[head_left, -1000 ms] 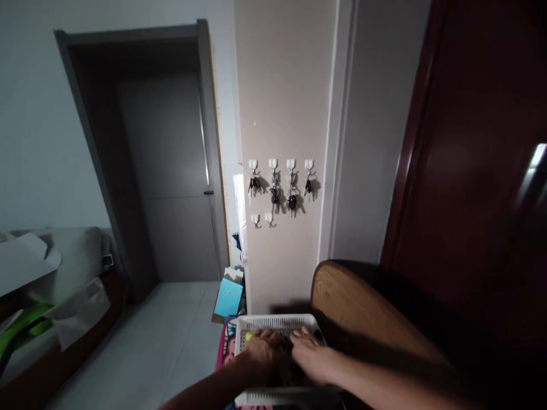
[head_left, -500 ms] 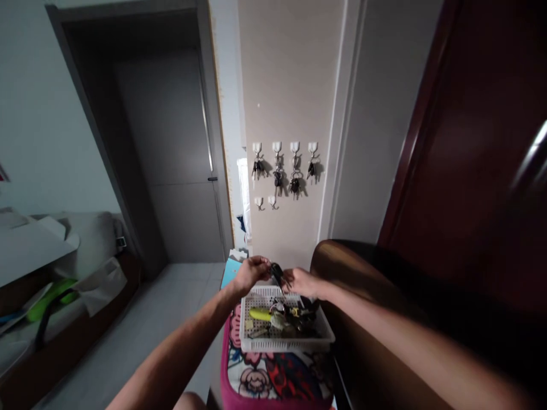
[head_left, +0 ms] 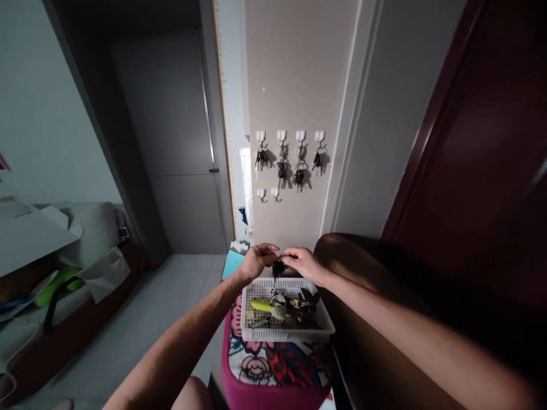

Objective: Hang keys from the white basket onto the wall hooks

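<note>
A dark bunch of keys point(head_left: 278, 269) dangles between my hands, just over the far rim of a white plastic basket point(head_left: 285, 335). My left hand point(head_left: 258, 262) pinches it from the left. From the right, the fingertips of my right hand point(head_left: 304, 263) are closed on the top of the same bunch. Inside the basket lie a yellow-green object point(head_left: 260, 305) and a jumble of dark and metallic small items point(head_left: 299, 310). On the wall ahead, several key bunches point(head_left: 299, 175) hang from white hooks point(head_left: 301, 135); two lower hooks point(head_left: 275, 194) carry nothing.
The basket rests on a pink-edged, flower-patterned stool or case point(head_left: 256, 370). A brown rounded piece of furniture point(head_left: 354, 273) stands close on the right. A light-blue box point(head_left: 232, 265) is behind on the left. A grey door point(head_left: 175, 142) is farther left.
My right hand has risen and turned so its fingers meet my left at the top of the keys. The bunch now hangs straight down instead of slanting. The view has shifted slightly.
</note>
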The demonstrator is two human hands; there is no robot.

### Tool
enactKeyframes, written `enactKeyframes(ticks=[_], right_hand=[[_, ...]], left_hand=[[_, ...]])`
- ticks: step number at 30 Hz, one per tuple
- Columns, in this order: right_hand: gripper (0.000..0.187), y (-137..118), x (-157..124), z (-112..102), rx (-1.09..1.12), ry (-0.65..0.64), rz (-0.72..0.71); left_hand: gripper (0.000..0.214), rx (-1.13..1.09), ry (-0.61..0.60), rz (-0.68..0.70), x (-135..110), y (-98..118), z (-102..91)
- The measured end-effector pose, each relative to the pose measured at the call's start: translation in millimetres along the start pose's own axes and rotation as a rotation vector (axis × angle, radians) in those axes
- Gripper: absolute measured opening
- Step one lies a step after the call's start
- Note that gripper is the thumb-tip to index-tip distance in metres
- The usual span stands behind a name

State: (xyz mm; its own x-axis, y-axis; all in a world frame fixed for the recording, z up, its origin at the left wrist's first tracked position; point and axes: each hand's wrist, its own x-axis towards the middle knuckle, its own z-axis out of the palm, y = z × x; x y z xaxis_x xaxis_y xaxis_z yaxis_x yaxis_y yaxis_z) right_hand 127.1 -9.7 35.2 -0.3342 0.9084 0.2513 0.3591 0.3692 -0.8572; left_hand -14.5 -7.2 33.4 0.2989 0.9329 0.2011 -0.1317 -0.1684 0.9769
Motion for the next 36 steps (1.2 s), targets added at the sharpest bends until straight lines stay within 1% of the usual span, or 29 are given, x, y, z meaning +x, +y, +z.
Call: enactKeyframes(ticks=[2, 5, 8, 11, 15, 20, 23, 26, 31, 36], right_hand=[[0.017, -0.6, 2.0, -0.6, -0.028, 0.036, 0.003], [0.020, -2.3, 4.7, -1.1, 0.044, 0.047, 0.060], [0.023, -2.4, 9.5, 0.2, 0.140, 0.047, 0.118], [0.021, -2.7, 21.4, 1.4, 0.164, 0.061, 0.110], [0.018, -10.4, 51.6, -0.9, 0.113, 0.135, 0.081], [0.016, -20.5, 104.8, -4.0, 0.033, 0.279, 0.043], [0.016, -19.7, 137.1, -3.2, -0.043, 0.370, 0.066], [0.018, -18.1, 160.9, -1.9, -0.122, 0.423, 0.101], [0.021, -17.8, 178.7, -2.1, -0.240, 0.458, 0.156], [0.021, -18.4, 181.2, -2.6, -0.297, 0.439, 0.214]], left_hand=[[0.019, -0.020, -0.002, 0.037, 1.5, 0.0, -0.8], [0.019, -0.049, 0.021, 0.065, 4.2, -1.1, -4.9], [0.019, -0.059, 0.066, 0.077, 6.7, -5.2, -10.5], [0.019, -0.040, 0.133, 0.074, 7.3, -14.4, -16.7], [0.018, 0.010, 0.204, -0.012, 3.6, -35.2, -25.0], [0.016, 0.048, 0.232, -0.094, -1.6, -55.0, -28.9], [0.015, 0.073, 0.233, -0.118, -2.4, -62.1, -28.3], [0.015, 0.079, 0.223, -0.121, -2.9, -72.2, -28.5], [0.014, 0.088, 0.221, -0.135, -6.0, -88.5, -30.3], [0.015, 0.116, 0.203, -0.154, -9.9, -92.5, -30.1]])
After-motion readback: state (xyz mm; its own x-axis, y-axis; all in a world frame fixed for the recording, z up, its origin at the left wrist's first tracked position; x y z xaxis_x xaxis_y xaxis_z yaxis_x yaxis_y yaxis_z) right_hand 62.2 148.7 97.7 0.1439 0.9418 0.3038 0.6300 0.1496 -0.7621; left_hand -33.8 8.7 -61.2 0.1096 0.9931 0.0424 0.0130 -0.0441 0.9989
